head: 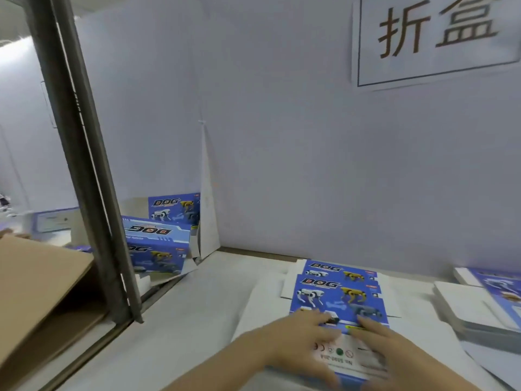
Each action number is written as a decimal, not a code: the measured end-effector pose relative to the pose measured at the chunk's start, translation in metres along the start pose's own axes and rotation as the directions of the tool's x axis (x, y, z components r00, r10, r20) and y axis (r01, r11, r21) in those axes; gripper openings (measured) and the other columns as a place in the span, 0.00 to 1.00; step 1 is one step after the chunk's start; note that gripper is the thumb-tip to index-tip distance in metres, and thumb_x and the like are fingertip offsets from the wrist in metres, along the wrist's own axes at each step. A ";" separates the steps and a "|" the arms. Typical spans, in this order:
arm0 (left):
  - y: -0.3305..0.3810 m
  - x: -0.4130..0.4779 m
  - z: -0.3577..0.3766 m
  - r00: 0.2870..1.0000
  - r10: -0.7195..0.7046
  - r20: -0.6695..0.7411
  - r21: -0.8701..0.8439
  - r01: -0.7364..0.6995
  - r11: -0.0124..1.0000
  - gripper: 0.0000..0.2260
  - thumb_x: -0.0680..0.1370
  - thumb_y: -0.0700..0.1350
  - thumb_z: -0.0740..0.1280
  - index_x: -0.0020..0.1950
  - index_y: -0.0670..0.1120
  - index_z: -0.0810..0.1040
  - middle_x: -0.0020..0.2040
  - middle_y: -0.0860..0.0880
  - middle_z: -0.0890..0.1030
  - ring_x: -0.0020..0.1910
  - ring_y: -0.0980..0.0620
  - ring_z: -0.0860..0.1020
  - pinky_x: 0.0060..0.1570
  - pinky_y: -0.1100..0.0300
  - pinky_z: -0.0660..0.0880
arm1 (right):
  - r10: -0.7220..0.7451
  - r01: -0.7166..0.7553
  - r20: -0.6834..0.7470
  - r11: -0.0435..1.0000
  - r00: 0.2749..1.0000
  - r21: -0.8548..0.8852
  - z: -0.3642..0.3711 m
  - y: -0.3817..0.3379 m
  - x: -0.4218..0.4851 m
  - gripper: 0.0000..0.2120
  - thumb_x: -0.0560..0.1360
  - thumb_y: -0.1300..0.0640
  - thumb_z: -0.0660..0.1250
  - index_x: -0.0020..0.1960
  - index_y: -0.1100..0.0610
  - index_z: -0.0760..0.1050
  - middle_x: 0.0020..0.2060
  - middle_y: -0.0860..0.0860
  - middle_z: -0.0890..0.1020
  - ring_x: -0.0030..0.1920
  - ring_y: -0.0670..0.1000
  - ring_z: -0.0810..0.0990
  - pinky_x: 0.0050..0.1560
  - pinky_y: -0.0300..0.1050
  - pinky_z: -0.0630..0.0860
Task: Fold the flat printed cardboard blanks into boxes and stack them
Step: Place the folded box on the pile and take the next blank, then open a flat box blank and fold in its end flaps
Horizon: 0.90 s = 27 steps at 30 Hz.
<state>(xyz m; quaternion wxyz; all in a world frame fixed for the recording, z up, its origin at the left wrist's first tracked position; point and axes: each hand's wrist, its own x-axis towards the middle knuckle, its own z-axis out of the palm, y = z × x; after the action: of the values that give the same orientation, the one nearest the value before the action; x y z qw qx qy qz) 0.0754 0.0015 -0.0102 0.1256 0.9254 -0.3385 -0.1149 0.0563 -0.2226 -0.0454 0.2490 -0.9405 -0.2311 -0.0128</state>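
A flat blue printed cardboard blank (337, 301) with robot dogs and "DOG" on it lies on the white table, on top of another like it (338, 268). My left hand (298, 342) and my right hand (386, 351) both rest on its near end with fingers spread flat. Folded blue boxes (156, 246) lie stacked at the back left by the wall, one more (174, 208) standing behind them.
A stack of flat blanks (476, 309) sits at the right edge. A grey metal post (93, 193) rises at the left, with a brown carton flap (39, 286) beyond it. White partition walls close the back, with a paper sign (434, 38).
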 end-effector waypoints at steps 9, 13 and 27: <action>-0.005 0.004 0.056 0.941 0.213 -0.263 0.515 -0.050 0.855 0.26 0.77 0.63 0.59 0.69 0.50 0.74 0.69 0.51 0.73 0.69 0.56 0.70 0.66 0.66 0.65 | 0.125 -0.119 0.093 0.990 0.988 -0.070 -0.014 0.005 -0.006 0.38 0.68 0.36 0.71 0.74 0.42 0.63 0.76 0.38 0.57 0.75 0.40 0.55 0.73 0.39 0.55; -0.006 0.003 0.070 0.805 0.490 -0.334 0.672 -0.160 0.723 0.16 0.71 0.57 0.71 0.54 0.49 0.84 0.53 0.52 0.84 0.52 0.57 0.82 0.52 0.65 0.76 | 0.112 -0.102 0.037 0.974 0.993 -0.203 -0.012 0.001 -0.013 0.32 0.73 0.35 0.64 0.74 0.42 0.64 0.75 0.40 0.61 0.74 0.43 0.60 0.71 0.41 0.59; -0.008 0.000 0.058 0.748 0.270 -0.607 0.205 -0.180 0.962 0.25 0.53 0.26 0.78 0.47 0.44 0.85 0.44 0.50 0.86 0.41 0.53 0.84 0.44 0.69 0.76 | -0.001 -0.005 -0.012 0.891 1.000 -0.453 -0.014 -0.012 -0.028 0.15 0.80 0.43 0.55 0.56 0.50 0.74 0.54 0.49 0.81 0.49 0.54 0.76 0.44 0.46 0.70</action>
<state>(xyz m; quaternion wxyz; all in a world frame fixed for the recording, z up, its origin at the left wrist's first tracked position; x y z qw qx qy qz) 0.0626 -0.0017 -0.0676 0.1821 0.8688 -0.3931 0.2398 0.0272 -0.2323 -0.0317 0.0244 -0.9727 -0.2193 -0.0718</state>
